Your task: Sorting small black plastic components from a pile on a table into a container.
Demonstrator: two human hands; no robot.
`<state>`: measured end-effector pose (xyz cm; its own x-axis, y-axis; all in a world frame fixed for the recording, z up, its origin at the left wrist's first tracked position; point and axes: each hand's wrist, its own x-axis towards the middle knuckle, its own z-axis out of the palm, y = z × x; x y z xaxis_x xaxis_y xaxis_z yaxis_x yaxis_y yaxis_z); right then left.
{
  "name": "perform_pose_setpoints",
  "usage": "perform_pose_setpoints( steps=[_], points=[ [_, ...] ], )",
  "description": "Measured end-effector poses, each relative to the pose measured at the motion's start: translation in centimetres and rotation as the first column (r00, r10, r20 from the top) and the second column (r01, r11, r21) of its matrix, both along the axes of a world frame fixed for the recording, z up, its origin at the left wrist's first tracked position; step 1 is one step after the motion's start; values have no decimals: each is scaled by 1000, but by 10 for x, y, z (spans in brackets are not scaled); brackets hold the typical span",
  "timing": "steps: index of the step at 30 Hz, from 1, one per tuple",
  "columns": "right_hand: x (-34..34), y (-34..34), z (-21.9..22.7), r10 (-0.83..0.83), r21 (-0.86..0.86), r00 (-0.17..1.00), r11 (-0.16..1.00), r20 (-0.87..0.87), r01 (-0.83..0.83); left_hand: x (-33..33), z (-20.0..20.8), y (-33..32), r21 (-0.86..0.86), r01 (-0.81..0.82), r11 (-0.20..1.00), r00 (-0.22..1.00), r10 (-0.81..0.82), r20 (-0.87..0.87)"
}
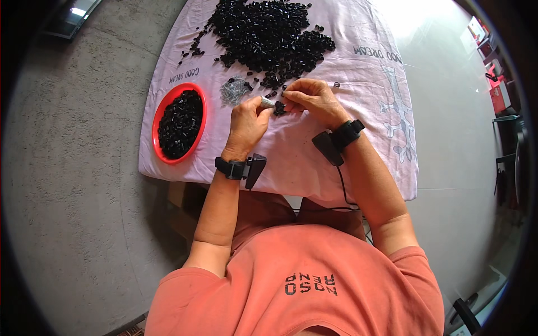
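My left hand [246,124] is closed, thumb against bent fingers. At its fingertips shows a short grey, rounded thing [268,103]; whether it is a finger wrap or a held object I cannot tell. Small black plastic pieces [279,108] sit right at its tip, between both hands. My right hand [316,101] pinches with thumb and forefinger beside them, a tiny dark bit at its fingertips, too small to make out. Just beyond my left hand lies a little heap of thin silvery metal pins [234,91]. A large pile of black plastic pieces [269,36] spreads farther back.
A red oval bowl [204,115] full of black pieces stands at the table's left. A pale pink printed cloth [358,84] covers the table. Loose black pieces lie around the pile. Both wrists wear black strapped devices; a cable [343,187] hangs from the right one.
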<state>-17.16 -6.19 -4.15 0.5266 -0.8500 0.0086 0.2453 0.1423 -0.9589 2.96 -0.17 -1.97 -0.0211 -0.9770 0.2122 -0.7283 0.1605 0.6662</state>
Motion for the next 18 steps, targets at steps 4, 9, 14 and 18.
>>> perform_pose_setpoints(
  steps=[4,9,14,18],
  points=[
    [-2,-1,-1,-33,7,999,999,11,33,-10,1,5,42,-34,999,998,31,61],
    [-2,-2,-2,-49,13,999,999,20,48,-7,-9,4,-6,-38,999,992,39,121],
    [-4,-4,-5,-51,18,998,999,24,50,-7,-5,10,22,-39,999,990,35,135],
    [-4,-4,-6,-44,30,999,999,31,43,-7,-1,12,95,-45,994,997,38,69]
  ],
)
